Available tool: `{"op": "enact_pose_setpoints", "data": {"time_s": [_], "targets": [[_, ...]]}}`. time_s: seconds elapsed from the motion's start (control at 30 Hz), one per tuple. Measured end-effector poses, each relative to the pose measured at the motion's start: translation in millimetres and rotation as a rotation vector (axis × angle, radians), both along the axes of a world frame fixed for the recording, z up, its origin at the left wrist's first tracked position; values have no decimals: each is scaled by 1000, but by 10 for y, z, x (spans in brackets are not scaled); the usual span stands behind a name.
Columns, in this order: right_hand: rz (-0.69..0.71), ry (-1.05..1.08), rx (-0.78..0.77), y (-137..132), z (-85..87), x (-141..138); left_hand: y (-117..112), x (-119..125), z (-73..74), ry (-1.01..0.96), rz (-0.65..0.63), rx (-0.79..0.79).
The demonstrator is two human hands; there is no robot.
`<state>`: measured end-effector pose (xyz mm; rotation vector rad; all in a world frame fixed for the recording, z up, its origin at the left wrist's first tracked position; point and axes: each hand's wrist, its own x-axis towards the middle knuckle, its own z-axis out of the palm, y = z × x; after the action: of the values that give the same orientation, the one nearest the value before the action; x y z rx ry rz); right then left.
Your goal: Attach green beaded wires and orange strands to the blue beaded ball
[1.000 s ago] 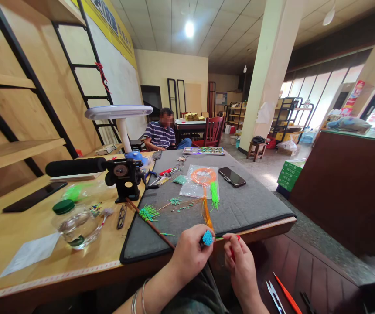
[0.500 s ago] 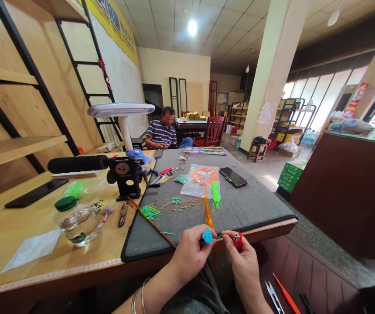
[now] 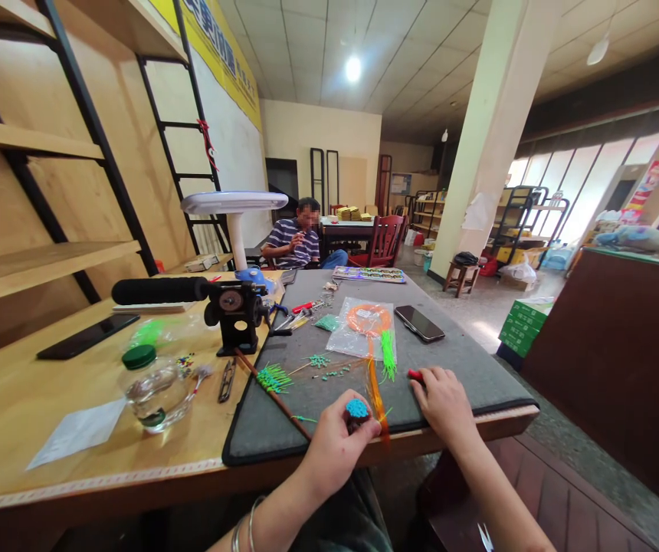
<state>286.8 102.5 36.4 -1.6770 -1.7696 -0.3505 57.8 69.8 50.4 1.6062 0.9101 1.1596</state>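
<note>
My left hand (image 3: 338,437) is closed around a dark bundle with a bright blue, knobbly top (image 3: 357,409). A thin green cord (image 3: 385,415) sticks out from its thumb and fingertips. My right hand (image 3: 445,400) lies low over the grey mat, fingers around a red lighter (image 3: 415,375), most of which is hidden. Orange strands (image 3: 376,395) run down between the hands to the mat's front edge. Behind them are a clear plastic bag (image 3: 339,337) holding an orange coil and a bunch of bright green cords (image 3: 388,356).
On the grey mat (image 3: 467,368) lie a phone (image 3: 420,323), a brown rod (image 3: 275,400) with green cords tied on, small turquoise beads and tools. A black clamp device (image 3: 237,314), a lamp (image 3: 234,203) and a water jar (image 3: 154,391) stand left. A person (image 3: 300,234) sits behind.
My right hand has moved forward and right from beside my left hand onto the mat, carrying the red lighter. The left keeps the blue-topped bundle. The seated person has raised a hand.
</note>
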Motion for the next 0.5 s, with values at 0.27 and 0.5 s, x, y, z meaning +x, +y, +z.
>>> {"op": "enact_pose_setpoints", "data": {"time_s": [0.27,0.5], "targets": [[355,1117,-116,-552,-108,-699,43,62,-95,-190,-34,-194],[461,1687,-288,-567,-59,-1023,13,80,-30,-230,-55,-288]]}}
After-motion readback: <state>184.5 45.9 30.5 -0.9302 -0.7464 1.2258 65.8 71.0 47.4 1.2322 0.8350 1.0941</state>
